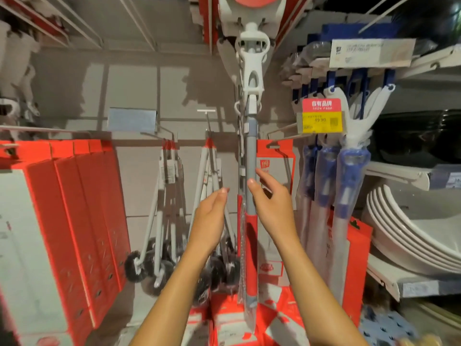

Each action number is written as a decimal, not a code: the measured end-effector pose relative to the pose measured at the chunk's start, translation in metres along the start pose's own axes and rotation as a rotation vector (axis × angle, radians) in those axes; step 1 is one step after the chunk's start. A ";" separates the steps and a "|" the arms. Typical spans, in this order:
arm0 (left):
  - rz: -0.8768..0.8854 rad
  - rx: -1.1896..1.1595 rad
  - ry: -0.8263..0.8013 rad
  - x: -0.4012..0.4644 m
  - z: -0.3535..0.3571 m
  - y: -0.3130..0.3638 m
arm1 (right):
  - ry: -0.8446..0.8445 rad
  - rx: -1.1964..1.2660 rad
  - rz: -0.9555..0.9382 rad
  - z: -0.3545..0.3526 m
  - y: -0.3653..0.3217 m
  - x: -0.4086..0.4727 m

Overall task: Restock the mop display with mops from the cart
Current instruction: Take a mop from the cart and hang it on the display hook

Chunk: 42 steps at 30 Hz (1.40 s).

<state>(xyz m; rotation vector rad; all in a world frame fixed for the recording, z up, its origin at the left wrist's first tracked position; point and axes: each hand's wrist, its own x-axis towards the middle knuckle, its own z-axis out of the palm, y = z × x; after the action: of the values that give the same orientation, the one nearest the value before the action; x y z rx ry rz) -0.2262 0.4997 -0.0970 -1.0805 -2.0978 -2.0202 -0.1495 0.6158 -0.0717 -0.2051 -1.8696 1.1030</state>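
The grey panelled display wall with its white wire hooks filled the view behind both hands. To the left of the left fingers hung a row of flat red and white cardboard boxes, and far to the right of the right fingers lay a stack of white plastic basins. Just right of the right hand hung blue-handled mops wrapped in clear plastic, under a red and yellow price tag.

The task's mop, a long one with a grey metal pole, a red grip sleeve and a white plastic head, stood upright between the two hands, its head up at the hook. The right thumb and fingers were spread apart around the pole; the thumb seemed to touch it, but no finger was closed on it. The left hand was relaxed and flat, its fingers together, near the pole and holding nothing. Left of the left fingers hung white-handled brushes with dark round bristle heads.

In my judgement, the risk was that the mop was not fully seated on the hook. With neither hand gripping it, it could slip, swing, and fall onto the boxes below.
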 end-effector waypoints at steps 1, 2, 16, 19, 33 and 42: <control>0.008 0.052 0.034 -0.013 -0.007 0.001 | 0.002 -0.019 -0.007 -0.001 -0.001 -0.015; 0.021 0.122 0.066 -0.028 -0.013 0.002 | 0.003 -0.043 -0.013 -0.002 -0.001 -0.029; -0.170 0.916 0.284 -0.223 -0.075 0.005 | -0.319 -0.261 -0.071 -0.006 -0.010 -0.187; -0.262 0.924 0.353 -0.268 -0.085 0.009 | -0.411 -0.211 -0.066 -0.004 -0.015 -0.226; -0.678 1.124 0.739 -0.519 -0.162 0.067 | -0.903 0.106 -0.123 0.061 -0.095 -0.411; -0.841 1.131 1.080 -0.636 -0.225 0.109 | -1.187 0.243 -0.289 0.133 -0.188 -0.506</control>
<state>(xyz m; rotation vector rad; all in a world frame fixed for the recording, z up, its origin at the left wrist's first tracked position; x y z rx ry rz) 0.2126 0.0054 -0.2709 0.9310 -2.3452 -0.6692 0.0837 0.1521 -0.2695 1.0441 -2.5853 1.3453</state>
